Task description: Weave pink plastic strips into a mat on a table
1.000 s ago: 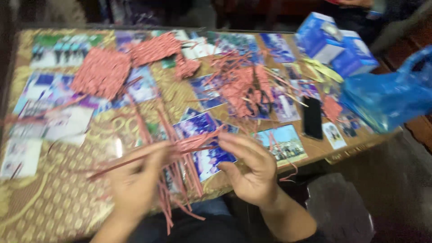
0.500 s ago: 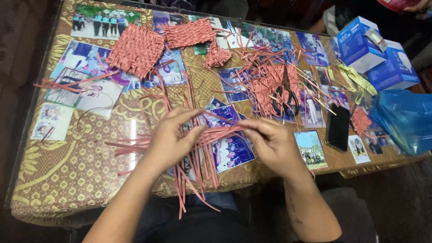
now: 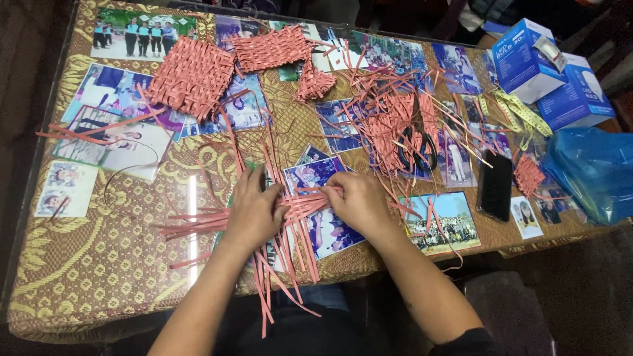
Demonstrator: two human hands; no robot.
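Work piece is a loose weave of pink paper strips, flat on the glass-topped table near its front edge, just left of the black phone and well clear of it. Strips are narrow, flat, salmon-pink, crossed in two sets. One set runs roughly side to side, long ends fanning out left of the hands. The other set runs front to back, near ends hanging past the table edge toward the person, far ends pointing up toward the woven mats. The crossing zone sits between the two hands; weave there is only partly closed, gaps visible. Left hand lies palm down on the strips, fingers spread and mostly flat, pressing the left part of the weave rather than gripping it. Right hand is curled, fingertips pinching the ends of a few sideways strips at the right edge of the crossing. Up from the phone: black scissors lying in a heap of loose strips. Further left of that, two finished woven mats, same pink. Right of the phone: blue plastic bag, with blue boxes behind it. Photo prints lie under the glass.
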